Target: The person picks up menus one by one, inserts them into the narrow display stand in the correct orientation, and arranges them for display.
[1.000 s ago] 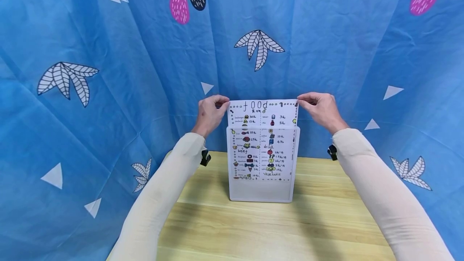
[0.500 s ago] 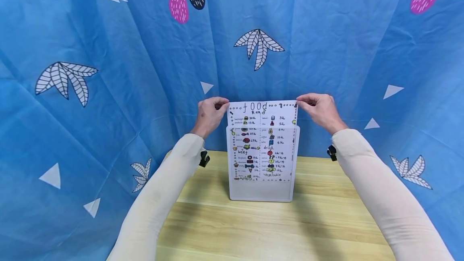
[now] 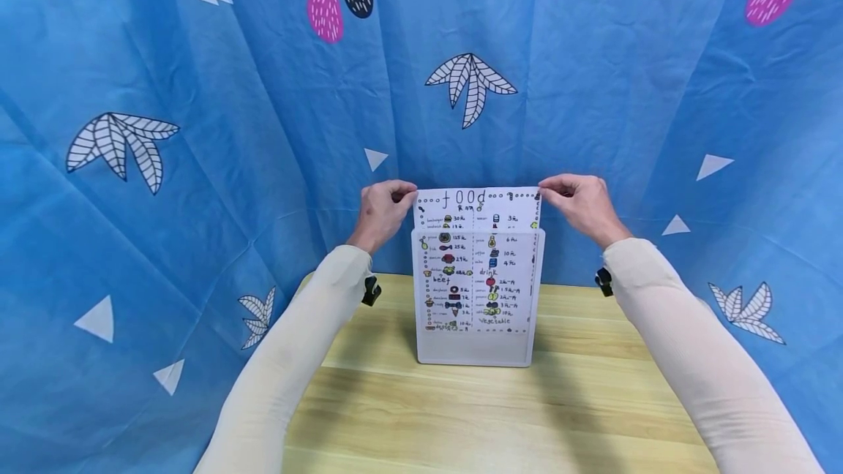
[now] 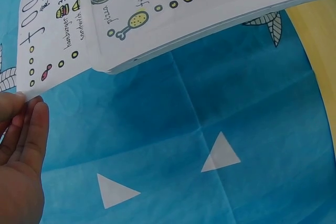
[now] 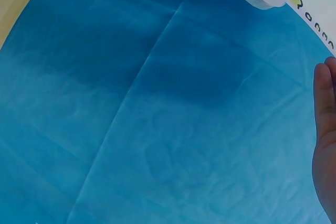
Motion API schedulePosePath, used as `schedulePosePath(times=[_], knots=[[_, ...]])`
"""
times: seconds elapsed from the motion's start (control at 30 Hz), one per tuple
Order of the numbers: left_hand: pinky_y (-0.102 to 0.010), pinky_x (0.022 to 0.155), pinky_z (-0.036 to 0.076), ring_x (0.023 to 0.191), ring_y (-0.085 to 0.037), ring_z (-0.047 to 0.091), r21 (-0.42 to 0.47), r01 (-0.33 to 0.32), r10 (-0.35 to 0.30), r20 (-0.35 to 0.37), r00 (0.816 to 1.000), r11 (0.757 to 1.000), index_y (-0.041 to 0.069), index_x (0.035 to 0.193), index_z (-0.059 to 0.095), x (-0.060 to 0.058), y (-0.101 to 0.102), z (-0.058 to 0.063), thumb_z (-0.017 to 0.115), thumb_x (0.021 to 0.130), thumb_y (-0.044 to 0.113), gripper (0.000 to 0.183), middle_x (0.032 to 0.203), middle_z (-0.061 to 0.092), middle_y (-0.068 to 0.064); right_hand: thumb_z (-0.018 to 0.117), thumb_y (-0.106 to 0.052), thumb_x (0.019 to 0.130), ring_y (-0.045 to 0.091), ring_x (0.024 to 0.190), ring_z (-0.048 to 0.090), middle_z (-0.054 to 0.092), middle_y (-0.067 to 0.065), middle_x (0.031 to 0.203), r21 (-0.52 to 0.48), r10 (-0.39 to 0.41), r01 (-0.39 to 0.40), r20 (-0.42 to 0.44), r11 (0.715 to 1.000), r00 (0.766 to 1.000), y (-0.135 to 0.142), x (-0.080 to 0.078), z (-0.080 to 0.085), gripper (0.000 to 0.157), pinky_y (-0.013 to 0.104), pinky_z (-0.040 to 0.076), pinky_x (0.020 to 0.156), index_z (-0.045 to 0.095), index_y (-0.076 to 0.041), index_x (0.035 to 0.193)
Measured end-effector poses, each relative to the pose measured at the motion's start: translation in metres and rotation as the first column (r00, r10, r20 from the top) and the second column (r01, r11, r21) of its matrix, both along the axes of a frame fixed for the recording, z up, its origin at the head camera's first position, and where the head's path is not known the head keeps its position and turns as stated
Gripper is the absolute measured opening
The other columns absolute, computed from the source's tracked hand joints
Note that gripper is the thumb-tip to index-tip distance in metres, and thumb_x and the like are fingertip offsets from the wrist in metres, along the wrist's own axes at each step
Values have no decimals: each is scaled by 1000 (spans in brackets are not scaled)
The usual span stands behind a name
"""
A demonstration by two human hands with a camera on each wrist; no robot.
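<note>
A white paper menu [image 3: 454, 209], headed "food" with small coloured drawings and prices, is partly inside a clear upright display stand [image 3: 474, 350] on the table. Its top strip sticks out above the stand's upper edge, and its lower edge shows through the front, above the stand's bottom. My left hand [image 3: 380, 214] pinches the menu's top left corner between thumb and fingers, as the left wrist view also shows. At the top right corner my right hand [image 3: 584, 205] pinches the paper likewise. Only the edge of that hand [image 5: 324, 135] appears in the right wrist view.
The stand is on a light wooden table [image 3: 487, 415], near its back edge. A blue patterned curtain [image 3: 579, 93] hangs behind the table and along both sides. Black straps with small devices [image 3: 372, 289] sit at both wrists, over light sleeves [image 3: 309, 342].
Both hands have moved slightly down with the menu, which has slid a little deeper into the stand. Less of it shows above the stand's edge. The stand has stayed in place.
</note>
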State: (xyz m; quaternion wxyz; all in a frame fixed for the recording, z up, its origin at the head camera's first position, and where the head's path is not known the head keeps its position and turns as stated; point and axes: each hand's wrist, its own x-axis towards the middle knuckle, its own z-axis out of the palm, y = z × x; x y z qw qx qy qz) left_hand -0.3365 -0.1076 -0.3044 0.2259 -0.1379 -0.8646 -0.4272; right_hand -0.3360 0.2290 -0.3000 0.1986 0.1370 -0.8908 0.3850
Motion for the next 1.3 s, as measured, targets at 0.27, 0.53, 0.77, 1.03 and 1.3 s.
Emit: schedulePosePath(times=[0.27,0.53,0.77,1.03,1.3], knots=[[-33,75,55,86,-20,64,-12,-8,8,17,1000,1000,4,109,75,1,0,-3,67,98,16,19,100,72,-9,66,-19,98,27,94,64,72,20,109,-5,15,-15,18,1000,1000,1,4,-2,24,20,45,69,74,-1,112],[-33,74,54,86,-20,64,-18,-4,4,13,1000,1000,3,108,76,3,2,-4,68,97,15,18,99,72,-9,68,-17,97,26,92,65,73,19,106,4,24,-24,-4,1000,1000,3,4,-6,21,18,46,68,75,-1,110],[-32,73,55,85,-19,65,-14,-4,4,23,1000,1000,4,107,76,4,2,-5,69,96,15,17,98,73,-9,67,-18,98,26,92,65,73,19,106,-5,20,-20,24,1000,1000,3,7,-7,22,20,46,69,75,-2,111],[-33,74,55,86,-20,64,0,15,-15,30,999,1000,3,108,76,5,1,-10,68,97,15,18,99,72,-9,67,-18,98,30,95,67,72,19,108,-18,15,-15,48,1000,999,3,8,-11,22,19,47,69,75,-2,111],[-33,74,56,86,-21,65,6,26,-26,19,999,1000,2,108,75,4,0,-15,68,97,14,18,99,72,-10,66,-17,98,29,95,67,72,19,108,-13,25,-24,41,1000,999,3,8,-15,22,19,47,70,74,-2,112]])
